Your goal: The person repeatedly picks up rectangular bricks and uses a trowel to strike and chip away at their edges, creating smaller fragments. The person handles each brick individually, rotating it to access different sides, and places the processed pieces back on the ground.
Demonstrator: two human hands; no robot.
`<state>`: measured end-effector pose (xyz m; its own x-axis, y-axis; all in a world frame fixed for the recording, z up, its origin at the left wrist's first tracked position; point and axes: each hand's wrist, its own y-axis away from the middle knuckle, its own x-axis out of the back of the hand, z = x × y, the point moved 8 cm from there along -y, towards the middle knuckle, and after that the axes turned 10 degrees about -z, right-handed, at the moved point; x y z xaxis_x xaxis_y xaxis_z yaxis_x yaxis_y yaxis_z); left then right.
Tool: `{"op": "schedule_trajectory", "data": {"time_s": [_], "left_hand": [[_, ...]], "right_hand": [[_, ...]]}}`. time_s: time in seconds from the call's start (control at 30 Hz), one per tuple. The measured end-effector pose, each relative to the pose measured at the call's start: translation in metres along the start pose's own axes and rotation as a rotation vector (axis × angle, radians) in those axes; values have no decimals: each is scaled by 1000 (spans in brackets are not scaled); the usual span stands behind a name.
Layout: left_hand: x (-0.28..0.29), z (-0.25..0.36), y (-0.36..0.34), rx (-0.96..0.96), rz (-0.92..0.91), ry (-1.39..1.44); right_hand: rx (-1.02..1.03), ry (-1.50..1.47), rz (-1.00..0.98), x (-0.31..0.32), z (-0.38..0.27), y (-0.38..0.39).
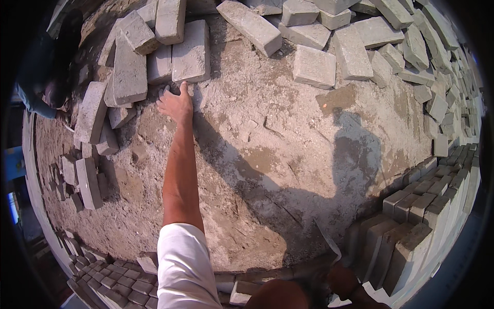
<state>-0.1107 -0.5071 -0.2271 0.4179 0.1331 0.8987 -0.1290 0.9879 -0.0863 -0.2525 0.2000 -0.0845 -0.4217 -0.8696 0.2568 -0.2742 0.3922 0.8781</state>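
My left arm, in a white sleeve, stretches forward. My left hand (pixel 176 104) is open, thumb and fingers apart, at the near end of a grey paving block (pixel 190 54); whether it touches the block is unclear. More grey blocks lie close by, one (pixel 129 72) leaning to the left of that hand. Low on the right, in shadow, my right hand (pixel 340 278) is closed around the handle end of a trowel (pixel 327 239). The trowel's thin metal blade points forward over the sandy ground (pixel 247 180).
Loose blocks (pixel 352 51) lie heaped along the far side and far right. Blocks stand in tight rows (pixel 411 226) at the near right; laid paving (pixel 118 278) is at the near left. Another person's teal sleeve (pixel 38 105) shows at far left. A knee (pixel 280 294) is at the lower edge.
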Motion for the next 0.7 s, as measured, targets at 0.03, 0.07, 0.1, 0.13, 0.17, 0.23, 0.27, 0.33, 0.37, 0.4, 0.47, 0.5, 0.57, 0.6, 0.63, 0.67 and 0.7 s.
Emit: {"op": "schedule_trajectory", "data": {"time_s": [0.03, 0.07, 0.1, 0.13, 0.17, 0.23, 0.27, 0.33, 0.37, 0.4, 0.47, 0.5, 0.57, 0.6, 0.63, 0.67, 0.7], "left_hand": [[0, 0, 2, 2, -32, 13], [1, 0, -3, -5, -54, 32], [2, -4, -7, -13, -101, 103], [4, -18, -19, -27, -130, 168], [10, -33, -32, -45, -163, 222], [24, -62, -28, 386, 26, 1089], [46, -49, -20, 503, 118, 1174], [79, -42, -25, 533, 122, 1254], [87, -41, -45, 439, 15, 1259], [95, -39, -62, 342, -92, 1261], [100, -86, -89, 308, -1, 1133], [97, -93, -96, 294, 30, 1077], [85, -58, -65, 321, -4, 1131], [90, -47, -58, 289, 54, 1132], [94, -46, -45, 265, 113, 1108], [96, -30, -24, 323, 111, 986], [94, -31, -14, 280, 108, 925]], "right_hand": [[18, -7, 111, -8, 8, 2], [-16, -10, 75, -5, 10, 0], [-50, -15, 40, -5, 8, -2], [-54, -14, 32, -5, 10, -5], [-54, -11, 21, -4, 12, -9], [-45, -14, 43, -11, 16, -15], [-45, -14, 50, -11, 14, -13], [-15, 10, 56, 7, 6, -5], [-16, 0, 66, 9, 7, -2], [-53, -63, 99, -3, 16, -8], [-45, -87, 113, -16, 30, -24], [-31, -69, 93, -21, 34, -29], [3, 11, 39, -31, 45, -30], [68, 95, 6, -34, 48, -32], [71, 113, -3, -42, 45, -34], [62, 135, -2, -46, 47, -35], [-27, 100, 40, -51, 48, -36]]}}
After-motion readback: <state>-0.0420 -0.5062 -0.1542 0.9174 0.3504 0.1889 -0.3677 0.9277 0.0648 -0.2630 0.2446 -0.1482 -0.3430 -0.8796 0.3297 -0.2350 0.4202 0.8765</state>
